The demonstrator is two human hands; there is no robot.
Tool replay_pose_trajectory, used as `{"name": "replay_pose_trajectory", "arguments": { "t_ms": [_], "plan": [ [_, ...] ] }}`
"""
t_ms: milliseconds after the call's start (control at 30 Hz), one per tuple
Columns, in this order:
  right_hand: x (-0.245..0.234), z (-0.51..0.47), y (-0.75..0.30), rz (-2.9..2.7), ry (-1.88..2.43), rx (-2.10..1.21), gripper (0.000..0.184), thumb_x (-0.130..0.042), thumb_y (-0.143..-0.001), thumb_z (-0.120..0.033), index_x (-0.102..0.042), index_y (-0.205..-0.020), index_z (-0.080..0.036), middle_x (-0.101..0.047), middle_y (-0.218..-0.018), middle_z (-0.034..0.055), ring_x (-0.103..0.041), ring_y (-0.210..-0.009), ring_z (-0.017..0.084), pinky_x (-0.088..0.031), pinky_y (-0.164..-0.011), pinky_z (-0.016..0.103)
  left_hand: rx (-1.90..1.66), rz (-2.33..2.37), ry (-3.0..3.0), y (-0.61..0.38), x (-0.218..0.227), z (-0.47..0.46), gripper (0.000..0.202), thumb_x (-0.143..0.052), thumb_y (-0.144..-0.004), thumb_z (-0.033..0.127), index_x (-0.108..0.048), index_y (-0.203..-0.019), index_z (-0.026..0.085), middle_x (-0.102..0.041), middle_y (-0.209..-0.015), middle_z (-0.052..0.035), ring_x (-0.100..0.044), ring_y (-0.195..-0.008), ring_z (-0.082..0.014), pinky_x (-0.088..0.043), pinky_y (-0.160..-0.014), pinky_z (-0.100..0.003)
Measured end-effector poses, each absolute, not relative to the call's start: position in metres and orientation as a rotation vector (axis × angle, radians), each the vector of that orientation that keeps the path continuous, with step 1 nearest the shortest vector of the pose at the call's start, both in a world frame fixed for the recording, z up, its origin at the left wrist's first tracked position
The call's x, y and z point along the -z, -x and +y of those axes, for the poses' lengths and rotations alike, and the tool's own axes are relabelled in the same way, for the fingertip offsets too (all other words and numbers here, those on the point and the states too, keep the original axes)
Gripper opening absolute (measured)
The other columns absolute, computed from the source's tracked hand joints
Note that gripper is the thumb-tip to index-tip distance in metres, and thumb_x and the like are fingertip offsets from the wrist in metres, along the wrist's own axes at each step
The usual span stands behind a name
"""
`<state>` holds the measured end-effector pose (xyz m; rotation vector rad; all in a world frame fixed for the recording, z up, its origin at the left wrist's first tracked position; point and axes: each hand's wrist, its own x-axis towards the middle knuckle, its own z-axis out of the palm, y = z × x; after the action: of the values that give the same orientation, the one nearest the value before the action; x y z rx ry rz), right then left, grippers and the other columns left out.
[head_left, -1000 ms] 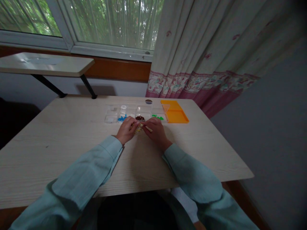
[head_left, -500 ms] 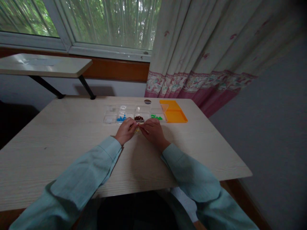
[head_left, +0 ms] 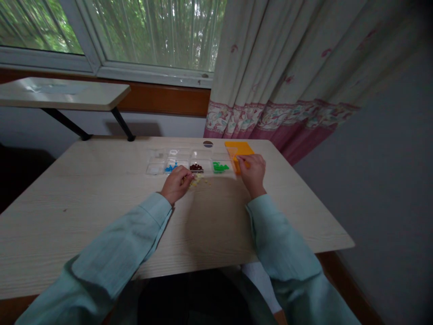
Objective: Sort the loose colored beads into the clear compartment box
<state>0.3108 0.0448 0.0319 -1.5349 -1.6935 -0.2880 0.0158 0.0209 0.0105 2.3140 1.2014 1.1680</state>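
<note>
My left hand [head_left: 176,183] rests low over the table, fingers pinched, beside a scatter of small pale yellow pieces [head_left: 197,180]. What it pinches is too small to make out. Over the near part of an orange tray [head_left: 239,146], my right hand [head_left: 253,172] has its fingertips pressed together; anything between them is too tiny to name. A clear plastic compartment box [head_left: 202,155] lies beyond my hands. In its front compartments are blue pieces [head_left: 171,167], dark brown pieces [head_left: 196,167] and green pieces [head_left: 220,167].
The light wood table [head_left: 118,216] carries all of this. A raised shelf [head_left: 98,97] on black legs stands at the back left. A dark round spot [head_left: 208,144] shows behind the box. The curtain [head_left: 270,81] hangs past the back right edge, near the wall.
My right hand has moved right, away from my left hand, to the orange tray. Pale yellow and green pieces show more fully now. My left hand has barely moved.
</note>
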Motion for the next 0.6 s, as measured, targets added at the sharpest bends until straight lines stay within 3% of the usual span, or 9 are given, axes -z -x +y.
{"name": "replay_pose_trajectory", "arguments": {
  "t_ms": [267, 600],
  "plan": [
    [-0.014, 0.053, -0.34, -1.558, 1.799, 0.26, 0.035, -0.045, -0.088, -0.033, -0.074, -0.093, -0.014, -0.068, -0.097, 0.014, -0.049, -0.099, 0.028, -0.033, -0.089, 0.044, -1.171, 1.223, -2.336, -0.012, -0.01, 0.023, 0.028, -0.045, -0.094, 0.036, -0.058, -0.078, 0.019, -0.055, -0.076, -0.0046, -0.051, -0.077, -0.0179, -0.042, -0.072, -0.032],
    [-0.014, 0.054, -0.337, -1.558, 1.771, 0.276, 0.037, -0.041, -0.089, -0.032, -0.073, -0.097, -0.016, -0.068, -0.101, 0.0123, -0.048, -0.1, 0.028, -0.033, -0.088, 0.042, -1.154, 1.217, -2.363, -0.012, -0.008, 0.025, 0.026, -0.045, -0.094, 0.035, -0.06, -0.08, 0.018, -0.056, -0.077, -0.0049, -0.051, -0.079, -0.0182, -0.042, -0.073, -0.032]
  ]
}}
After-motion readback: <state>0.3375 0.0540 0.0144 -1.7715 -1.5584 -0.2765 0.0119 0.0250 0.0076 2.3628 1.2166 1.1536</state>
